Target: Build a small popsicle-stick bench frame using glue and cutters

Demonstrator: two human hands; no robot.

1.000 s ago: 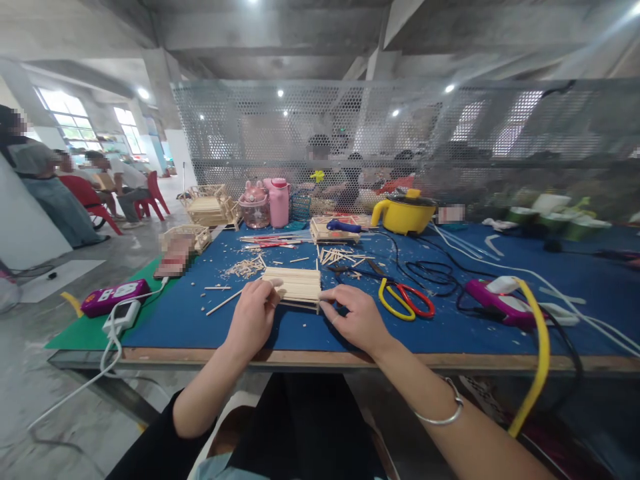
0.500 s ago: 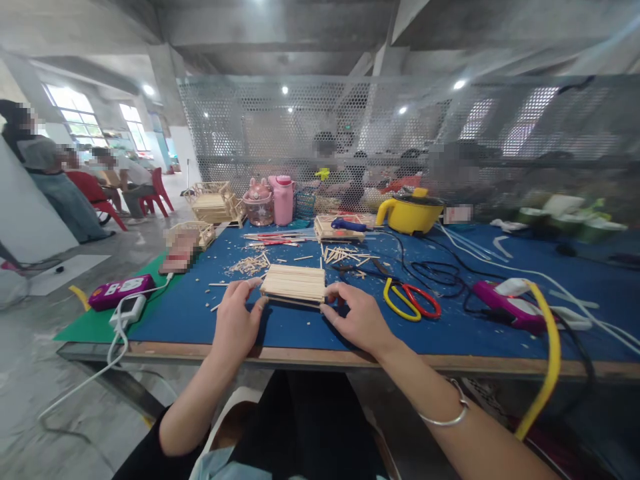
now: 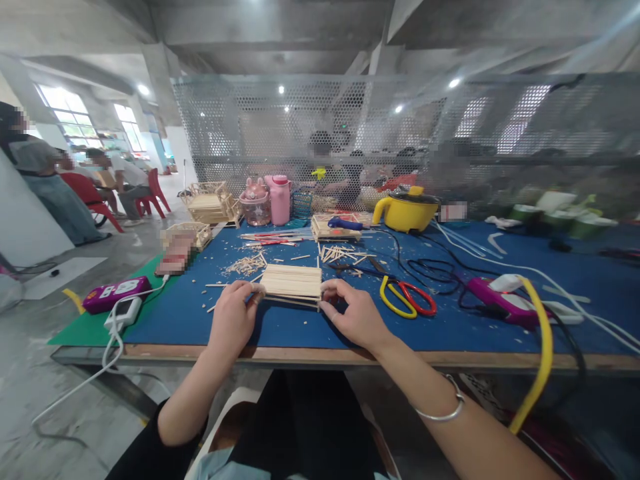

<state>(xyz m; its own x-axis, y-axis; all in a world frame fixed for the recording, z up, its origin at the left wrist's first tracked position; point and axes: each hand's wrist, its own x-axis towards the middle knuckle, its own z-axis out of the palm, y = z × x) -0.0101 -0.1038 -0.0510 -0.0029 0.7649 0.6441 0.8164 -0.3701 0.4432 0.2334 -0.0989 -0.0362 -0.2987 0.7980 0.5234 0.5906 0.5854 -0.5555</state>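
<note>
A small flat-topped frame of pale wooden sticks [image 3: 291, 280] sits on the blue table mat before me, its top a row of sticks laid side by side. My left hand [image 3: 236, 308] pinches its left end between thumb and fingers. At the right end my right hand [image 3: 350, 311] grips it the same way, thumb low and fingers above. Loose sticks [image 3: 344, 254] lie just behind the frame, with a heap of short offcuts [image 3: 246, 264] to the left. Scissors [image 3: 407, 297] with one yellow and one red handle rest to the right of my right hand.
Behind stand a blue glue gun [image 3: 345, 224], a yellow electric pot [image 3: 407, 212], a pink bottle [image 3: 279, 200] and a larger stick model [image 3: 213, 202]. Purple power strips [image 3: 116, 295] and cables lie at both sides. A perforated metal screen [image 3: 300, 133] borders the back.
The left fingers have closed more firmly on the frame's left end. The whole view has shifted slightly, and the frame stays in nearly the same place on the mat.
</note>
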